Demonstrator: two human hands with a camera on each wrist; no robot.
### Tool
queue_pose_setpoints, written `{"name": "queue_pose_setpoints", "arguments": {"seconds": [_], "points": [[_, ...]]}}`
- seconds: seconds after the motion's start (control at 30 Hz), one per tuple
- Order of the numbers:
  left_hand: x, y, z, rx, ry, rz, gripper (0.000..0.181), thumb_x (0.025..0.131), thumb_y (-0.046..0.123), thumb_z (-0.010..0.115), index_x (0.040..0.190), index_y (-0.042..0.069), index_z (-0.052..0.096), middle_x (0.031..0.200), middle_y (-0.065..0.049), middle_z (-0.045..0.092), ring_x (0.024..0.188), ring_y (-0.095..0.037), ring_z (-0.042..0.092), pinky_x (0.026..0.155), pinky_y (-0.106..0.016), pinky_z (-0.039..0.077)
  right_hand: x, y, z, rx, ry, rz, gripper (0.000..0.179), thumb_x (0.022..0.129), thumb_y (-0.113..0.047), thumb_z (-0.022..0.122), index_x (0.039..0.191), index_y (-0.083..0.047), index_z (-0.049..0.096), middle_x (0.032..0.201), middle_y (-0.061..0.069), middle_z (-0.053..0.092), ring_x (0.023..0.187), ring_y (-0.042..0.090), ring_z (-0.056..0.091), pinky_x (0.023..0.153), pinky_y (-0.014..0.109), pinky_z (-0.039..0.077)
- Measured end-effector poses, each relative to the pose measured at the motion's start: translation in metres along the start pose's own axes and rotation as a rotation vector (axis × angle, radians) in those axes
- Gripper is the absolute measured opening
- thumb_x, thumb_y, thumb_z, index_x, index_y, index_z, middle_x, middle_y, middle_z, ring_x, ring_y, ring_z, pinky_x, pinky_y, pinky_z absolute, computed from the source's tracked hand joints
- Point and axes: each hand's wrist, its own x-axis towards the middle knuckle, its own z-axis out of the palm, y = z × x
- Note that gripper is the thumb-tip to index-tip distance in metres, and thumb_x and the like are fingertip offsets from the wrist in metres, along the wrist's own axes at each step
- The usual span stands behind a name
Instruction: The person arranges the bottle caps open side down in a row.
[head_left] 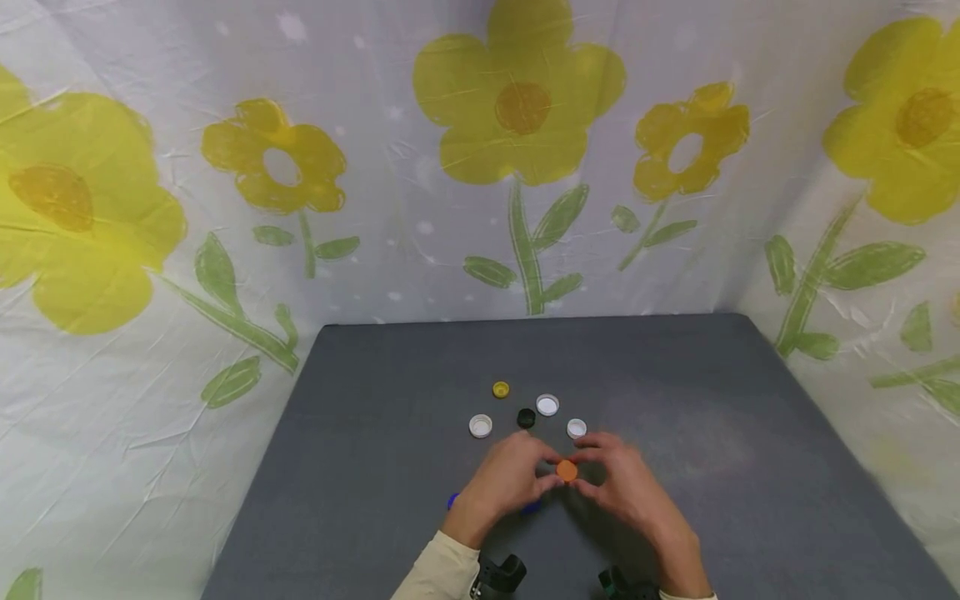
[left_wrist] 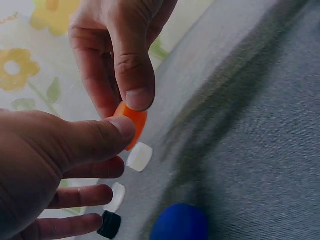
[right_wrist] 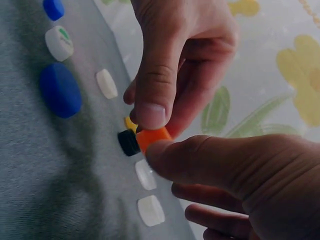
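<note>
An orange bottle cap (head_left: 567,471) is held up between both hands over the dark table. My left hand (head_left: 504,475) pinches it from one side with thumb and finger, while my right hand (head_left: 628,482) pinches it from the other. In the left wrist view the two thumbs lie against the orange cap (left_wrist: 136,116), and the left hand's other fingers are spread. Just beyond the hands sit a black cap (head_left: 527,418) and a white cap (head_left: 576,428). A large blue cap (right_wrist: 60,90) lies on the near side, mostly hidden by the left hand in the head view.
Farther out are a yellow cap (head_left: 501,389) and two white caps, one at the back (head_left: 547,405) and one to the left (head_left: 481,426). A white cap with a green mark (right_wrist: 60,43) and a small blue cap (right_wrist: 53,9) lie near the left arm. Flowered cloth (head_left: 420,250) surrounds the table.
</note>
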Motion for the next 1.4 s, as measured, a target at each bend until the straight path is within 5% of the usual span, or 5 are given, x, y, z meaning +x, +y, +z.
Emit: {"name": "queue_pose_setpoints", "arguments": {"seconds": [0.57, 0.73, 1.03, 1.23, 1.4], "points": [[-0.003, 0.003, 0.025, 0.22, -0.016, 0.085, 0.011, 0.078, 0.04, 0.084, 0.086, 0.033, 0.081, 0.079, 0.017, 0.073, 0.076, -0.009, 0.062, 0.077, -0.029, 0.048, -0.003, 0.004, 0.015, -0.02, -0.09, 0.007, 0.021, 0.072, -0.012, 0.087, 0.092, -0.015, 0.08, 0.117, 0.011, 0.07, 0.124, 0.041, 0.057, 0.104, 0.058, 0.044], [-0.005, 0.003, 0.029, 0.231, -0.021, 0.109, 0.013, 0.078, 0.039, 0.084, 0.085, 0.029, 0.08, 0.091, 0.015, 0.074, 0.09, -0.012, 0.064, 0.087, -0.029, 0.049, -0.005, 0.004, 0.019, -0.023, -0.103, 0.023, 0.02, 0.072, -0.012, 0.087, 0.09, -0.014, 0.08, 0.117, 0.013, 0.07, 0.123, 0.04, 0.058, 0.103, 0.057, 0.045], [-0.007, 0.003, 0.029, 0.2, -0.065, 0.044, 0.02, 0.08, 0.04, 0.081, 0.094, 0.026, 0.08, 0.104, 0.009, 0.073, 0.103, -0.014, 0.063, 0.091, -0.03, 0.052, -0.006, 0.001, 0.021, -0.031, -0.084, 0.049, 0.022, 0.071, -0.013, 0.087, 0.091, -0.011, 0.078, 0.122, 0.017, 0.067, 0.12, 0.039, 0.059, 0.1, 0.055, 0.048], [-0.012, 0.001, 0.011, 0.125, -0.04, -0.039, 0.028, 0.083, 0.039, 0.08, 0.104, 0.021, 0.078, 0.101, 0.009, 0.075, 0.1, -0.013, 0.066, 0.087, -0.032, 0.054, 0.002, -0.005, 0.014, -0.022, -0.058, 0.103, 0.028, 0.078, -0.018, 0.083, 0.103, -0.007, 0.077, 0.126, 0.017, 0.065, 0.119, 0.038, 0.06, 0.101, 0.054, 0.048], [-0.016, -0.009, -0.006, 0.073, 0.028, -0.124, 0.032, 0.083, 0.037, 0.081, 0.108, 0.018, 0.078, 0.104, 0.006, 0.076, 0.1, -0.014, 0.069, 0.088, -0.035, 0.056, 0.011, -0.011, 0.011, -0.042, 0.037, 0.06, 0.03, 0.08, -0.019, 0.083, 0.106, -0.005, 0.077, 0.128, 0.017, 0.065, 0.121, 0.037, 0.06, 0.101, 0.053, 0.048]]}}
